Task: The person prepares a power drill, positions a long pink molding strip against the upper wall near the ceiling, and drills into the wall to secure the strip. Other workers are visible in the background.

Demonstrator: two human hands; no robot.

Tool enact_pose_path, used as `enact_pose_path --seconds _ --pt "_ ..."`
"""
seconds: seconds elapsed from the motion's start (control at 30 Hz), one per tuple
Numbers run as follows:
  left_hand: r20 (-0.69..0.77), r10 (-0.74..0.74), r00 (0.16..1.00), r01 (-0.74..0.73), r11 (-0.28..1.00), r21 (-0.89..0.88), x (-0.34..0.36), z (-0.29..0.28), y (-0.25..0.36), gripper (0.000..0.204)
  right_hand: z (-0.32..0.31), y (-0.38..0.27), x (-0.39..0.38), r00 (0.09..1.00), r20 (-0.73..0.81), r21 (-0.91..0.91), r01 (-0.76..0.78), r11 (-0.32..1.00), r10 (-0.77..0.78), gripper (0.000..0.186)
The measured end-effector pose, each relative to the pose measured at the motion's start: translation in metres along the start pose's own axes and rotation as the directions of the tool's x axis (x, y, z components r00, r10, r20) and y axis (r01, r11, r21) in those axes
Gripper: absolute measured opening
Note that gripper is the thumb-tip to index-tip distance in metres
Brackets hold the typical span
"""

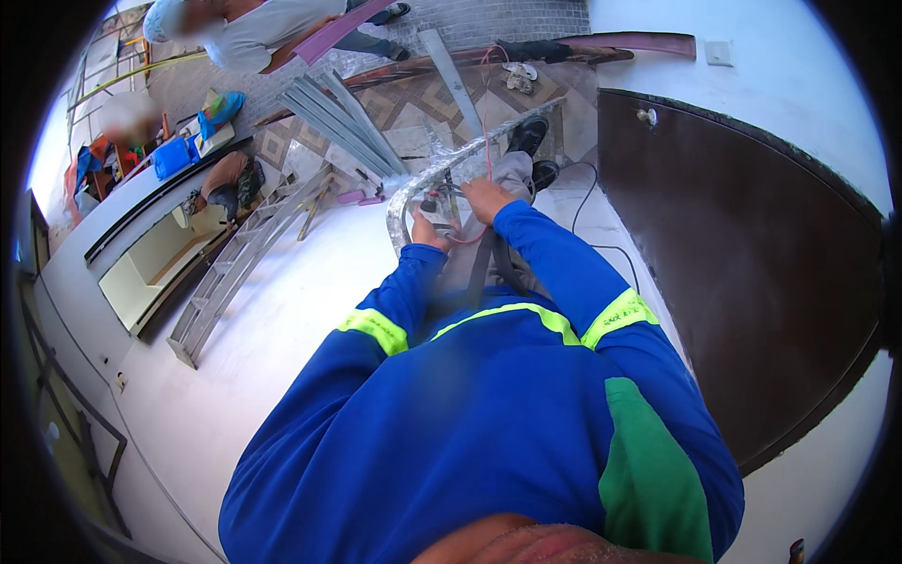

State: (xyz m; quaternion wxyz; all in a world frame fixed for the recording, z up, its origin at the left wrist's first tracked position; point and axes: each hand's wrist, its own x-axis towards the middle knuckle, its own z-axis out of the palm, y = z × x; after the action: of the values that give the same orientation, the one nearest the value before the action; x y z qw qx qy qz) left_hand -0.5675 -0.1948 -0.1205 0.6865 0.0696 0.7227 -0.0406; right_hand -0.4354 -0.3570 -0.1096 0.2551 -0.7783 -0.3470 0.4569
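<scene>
My left hand (429, 232) is curled in front of my waist, beside a small dark tool-like piece (429, 203). What its fingers close on is too small to name. Slightly further up, my right hand (487, 199) is bent closed next to a thin red cord (487, 141), which loops down past both hands. Its grip is hidden by the fingers. A silvery curved strip (398, 209) arches round the left of my hands and runs up to the right, towards my black shoe (528, 136).
An aluminium ladder (221, 277) leans at left, near a crouching person (230, 179). Grey metal channels (338, 122) lie ahead on patterned tiles. Another person (254, 38) stands beyond, holding a pinkish strip. A dark brown door (742, 254) is at right, with a black cable (611, 247) beside it.
</scene>
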Motion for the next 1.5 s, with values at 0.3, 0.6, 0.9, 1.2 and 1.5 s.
enact_pose_path --seconds 0.3,0.6,0.9,1.2,1.5 --pt "-0.054 0.332 0.942 -0.3 0.902 0.311 -0.029 -0.01 -0.031 0.053 0.05 -0.019 0.014 0.988 0.052 0.111 0.14 0.984 -0.146 0.032" --pt "-0.011 0.227 0.974 -0.215 0.935 0.282 0.013 -0.021 -0.003 0.024 0.076 -0.013 0.029 0.821 -0.198 0.249 0.571 0.783 -0.536 0.033" --pt "0.311 0.615 0.725 0.068 -0.512 0.856 0.054 -0.01 0.011 0.034 0.044 0.092 -0.038 0.987 -0.137 0.195 0.114 0.974 -0.088 0.048" --pt "0.224 0.63 0.743 -0.197 -0.114 0.974 0.159 -0.042 -0.024 0.038 0.011 0.063 -0.072 0.987 0.042 0.148 -0.162 0.976 0.158 0.041" --pt "0.23 0.665 0.71 -0.102 -0.226 0.969 0.15 -0.062 0.021 0.037 0.013 0.114 -0.138 0.956 0.041 0.203 -0.291 0.935 0.289 0.042"
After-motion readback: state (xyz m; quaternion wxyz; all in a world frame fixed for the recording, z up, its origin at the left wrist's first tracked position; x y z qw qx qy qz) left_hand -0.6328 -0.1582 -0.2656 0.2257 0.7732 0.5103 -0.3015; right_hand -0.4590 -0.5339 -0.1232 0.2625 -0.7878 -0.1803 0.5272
